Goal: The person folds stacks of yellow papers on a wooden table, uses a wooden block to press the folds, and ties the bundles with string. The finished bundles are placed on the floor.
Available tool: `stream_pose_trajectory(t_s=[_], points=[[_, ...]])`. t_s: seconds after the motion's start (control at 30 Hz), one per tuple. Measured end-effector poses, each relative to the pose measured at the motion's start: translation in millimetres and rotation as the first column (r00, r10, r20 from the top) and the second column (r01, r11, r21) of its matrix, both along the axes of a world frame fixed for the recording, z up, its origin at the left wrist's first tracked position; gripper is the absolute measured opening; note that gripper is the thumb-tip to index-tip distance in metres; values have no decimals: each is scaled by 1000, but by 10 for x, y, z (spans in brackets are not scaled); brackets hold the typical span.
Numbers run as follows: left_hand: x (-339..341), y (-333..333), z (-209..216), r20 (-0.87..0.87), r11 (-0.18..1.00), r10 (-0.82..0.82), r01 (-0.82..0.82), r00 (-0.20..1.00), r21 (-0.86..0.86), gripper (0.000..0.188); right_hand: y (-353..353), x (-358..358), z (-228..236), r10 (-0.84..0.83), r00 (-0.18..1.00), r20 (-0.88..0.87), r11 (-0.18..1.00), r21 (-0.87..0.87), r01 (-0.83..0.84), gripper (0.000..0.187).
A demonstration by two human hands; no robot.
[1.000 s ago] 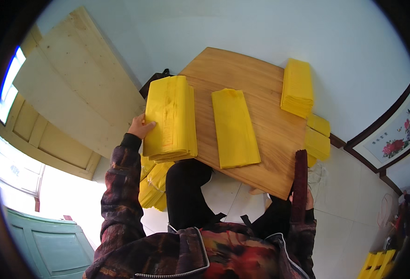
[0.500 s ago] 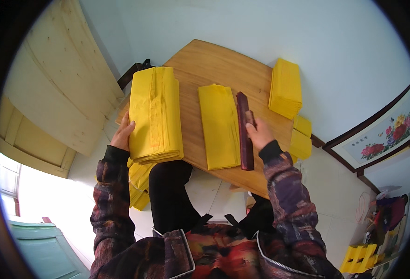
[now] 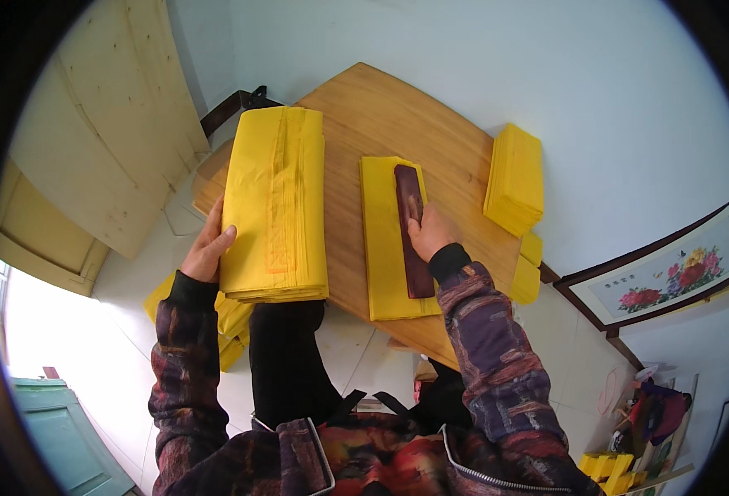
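A dark red wooden block (image 3: 408,183) with a raised handle lies flat on a folded yellow paper stack (image 3: 378,248) in the middle of the table. My right hand (image 3: 432,234) is closed around the block's handle. To the left, a thicker bundle of folded yellow paper (image 3: 257,190) sits at the table's near left edge, its layered folds showing along the top and front. My left hand (image 3: 208,248) rests against this bundle's left side. Its thumb is spread toward the bundle, and its fingers lie stretched along the side, partly hidden.
The wooden table (image 3: 381,103) has angled corners. Another yellow stack (image 3: 516,178) stands at its right edge by the wall, with more yellow bundles (image 3: 526,277) below. Yellow paper (image 3: 231,318) is piled under the table's left side. A framed flower picture (image 3: 658,269) leans at right.
My right hand has moved left with the dark red block, from beside the middle stack onto its top, and the block now lies flatter. My left hand stays at the thick bundle's side.
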State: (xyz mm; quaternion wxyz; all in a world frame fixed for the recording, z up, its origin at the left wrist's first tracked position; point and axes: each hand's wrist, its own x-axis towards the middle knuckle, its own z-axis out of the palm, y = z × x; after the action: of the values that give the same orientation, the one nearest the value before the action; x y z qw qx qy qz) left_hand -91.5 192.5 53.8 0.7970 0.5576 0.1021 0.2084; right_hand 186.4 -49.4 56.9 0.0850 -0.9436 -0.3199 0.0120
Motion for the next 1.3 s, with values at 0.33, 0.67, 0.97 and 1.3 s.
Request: stream_pose_trajectory(t_s=[0.33, 0.67, 0.97, 1.3], points=[[-18, 5, -58, -35, 989, 90, -86, 995, 119, 68, 68, 10, -99, -90, 990, -110, 996, -34, 87, 32], [-34, 90, -325, 95, 995, 99, -99, 991, -9, 67, 90, -14, -50, -47, 996, -82, 993, -109, 37, 34], [-62, 72, -485, 22, 987, 160, -160, 987, 19, 77, 131, -69, -107, -11, 1000, 7, 983, -186, 12, 33], [-83, 108, -504, -2, 986, 159, -159, 987, 56, 73, 91, -51, -83, -83, 995, -54, 991, -105, 77, 32]])
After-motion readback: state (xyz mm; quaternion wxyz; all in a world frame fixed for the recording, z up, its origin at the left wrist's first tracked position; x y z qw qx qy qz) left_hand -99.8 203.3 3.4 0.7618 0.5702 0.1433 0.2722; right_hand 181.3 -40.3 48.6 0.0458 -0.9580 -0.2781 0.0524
